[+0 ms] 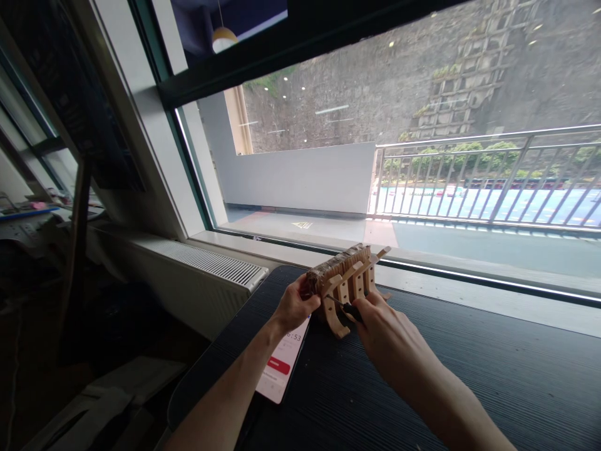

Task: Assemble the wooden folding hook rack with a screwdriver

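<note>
A wooden rack [342,260], a bark-edged board with several curved light-wood hooks, stands tilted on the dark table. My left hand [295,305] grips its left end, thumb towards me. In my right hand [378,316] is a screwdriver with a black handle [352,311]. Its thin shaft points left at the nearest wooden hook [332,310], close to a hole in it; whether the tip sits in a screw cannot be made out. Small dark holes show on the other hooks. Under my left forearm lies a phone [278,369] with a timer on its lit screen.
The dark wood-grain table [451,357] reaches to the window sill [422,282]. A white radiator [206,263] runs along the wall at the left. Beyond the large window are a metal railing [469,178] and a low white wall.
</note>
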A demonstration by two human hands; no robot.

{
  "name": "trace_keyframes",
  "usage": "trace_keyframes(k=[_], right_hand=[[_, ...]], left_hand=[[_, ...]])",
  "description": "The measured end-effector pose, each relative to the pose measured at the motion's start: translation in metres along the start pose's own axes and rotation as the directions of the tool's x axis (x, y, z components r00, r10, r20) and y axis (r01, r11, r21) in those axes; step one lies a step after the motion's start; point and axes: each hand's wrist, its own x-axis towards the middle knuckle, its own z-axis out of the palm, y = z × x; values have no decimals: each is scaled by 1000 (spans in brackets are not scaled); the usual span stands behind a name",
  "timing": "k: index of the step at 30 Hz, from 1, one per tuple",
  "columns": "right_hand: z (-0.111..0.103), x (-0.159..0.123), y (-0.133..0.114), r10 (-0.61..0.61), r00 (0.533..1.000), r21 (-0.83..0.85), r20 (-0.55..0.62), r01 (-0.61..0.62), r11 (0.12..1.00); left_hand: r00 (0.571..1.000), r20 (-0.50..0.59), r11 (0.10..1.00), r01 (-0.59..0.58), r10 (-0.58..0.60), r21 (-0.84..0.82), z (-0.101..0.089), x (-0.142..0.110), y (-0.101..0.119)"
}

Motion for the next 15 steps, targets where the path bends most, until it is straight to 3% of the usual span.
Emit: trace_keyframes(k=[6,15], right_hand=[[1,3,-4,-9,999,-62,46,12,998],[4,4,8,10,995,56,97,-15,998]], left_hand=[[1000,0,1000,-8,8,14,0,0,0],[1000,6,1000,-7,7,10,0,0,3]])
